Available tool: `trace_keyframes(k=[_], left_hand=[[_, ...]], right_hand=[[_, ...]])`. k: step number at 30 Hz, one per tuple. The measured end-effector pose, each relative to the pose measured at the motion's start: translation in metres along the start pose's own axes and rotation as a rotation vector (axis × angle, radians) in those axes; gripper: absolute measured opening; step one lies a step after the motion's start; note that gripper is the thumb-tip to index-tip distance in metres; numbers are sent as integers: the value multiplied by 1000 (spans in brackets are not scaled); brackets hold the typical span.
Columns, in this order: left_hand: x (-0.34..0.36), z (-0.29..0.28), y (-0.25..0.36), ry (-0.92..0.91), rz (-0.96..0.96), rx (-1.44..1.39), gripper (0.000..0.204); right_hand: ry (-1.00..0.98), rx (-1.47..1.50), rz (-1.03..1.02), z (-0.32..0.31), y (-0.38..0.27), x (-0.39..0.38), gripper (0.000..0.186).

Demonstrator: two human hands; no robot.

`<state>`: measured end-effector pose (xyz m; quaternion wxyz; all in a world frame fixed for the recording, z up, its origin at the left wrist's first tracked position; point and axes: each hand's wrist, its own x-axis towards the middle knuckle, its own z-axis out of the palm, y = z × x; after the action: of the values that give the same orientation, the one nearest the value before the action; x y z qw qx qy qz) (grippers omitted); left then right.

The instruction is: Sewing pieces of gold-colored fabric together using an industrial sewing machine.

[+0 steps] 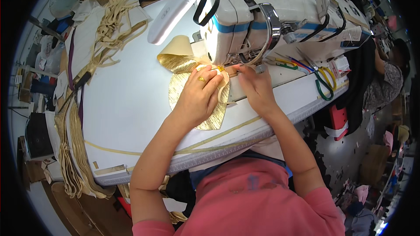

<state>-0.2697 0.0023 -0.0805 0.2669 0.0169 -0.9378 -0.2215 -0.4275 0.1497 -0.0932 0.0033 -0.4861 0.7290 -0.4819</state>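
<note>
On the white table a shiny gold fabric piece (215,116) with a rounded lower edge reaches up to the sewing machine (229,30). My left hand (199,91), a gold ring on one finger, presses and grips this fabric close to the presser foot (238,57), fingers together. A curled gold flap with a cream underside (177,48) rises beyond that hand. Beside the foot, my right hand (256,83) has its fingers bent in a pinch; what lies between them is too small to make out. A thin cream strip (224,89) runs between my hands.
To the right of the machine bed lie scissors with green and yellow handles (324,85) and several small tools. Tangled cream strips (116,15) lie at the far left, and gold strips (73,148) hang over the left edge. A white lamp arm (173,15) juts over the table.
</note>
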Motion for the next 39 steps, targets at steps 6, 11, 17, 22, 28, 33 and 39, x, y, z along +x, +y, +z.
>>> trace_keyframes(k=[6,11,17,22,28,33,39], left_hand=[[3,1,-2,7,-10,-44,37],[0,-3,0,163,18,-69,29],[11,28,-7,222,111,-130,27],[-8,29,-8,212,58,-16,29],[-38,-70,2,235,-58,171,25],[-162,-253,-53,582,-674,683,13],[-332,-387,-82,362,-1135,1166,20]], right_hand=[[-55,106,-90,-7,-7,-1,31],[-260,280,87,2,0,-13,37],[-160,-17,-55,-15,3,-15,23],[-309,-22,-128,-6,-28,-13,22],[-309,-28,-143,-12,-21,-13,25],[-233,28,-108,-14,-27,-15,24],[-206,109,-136,-13,-28,-14,24]])
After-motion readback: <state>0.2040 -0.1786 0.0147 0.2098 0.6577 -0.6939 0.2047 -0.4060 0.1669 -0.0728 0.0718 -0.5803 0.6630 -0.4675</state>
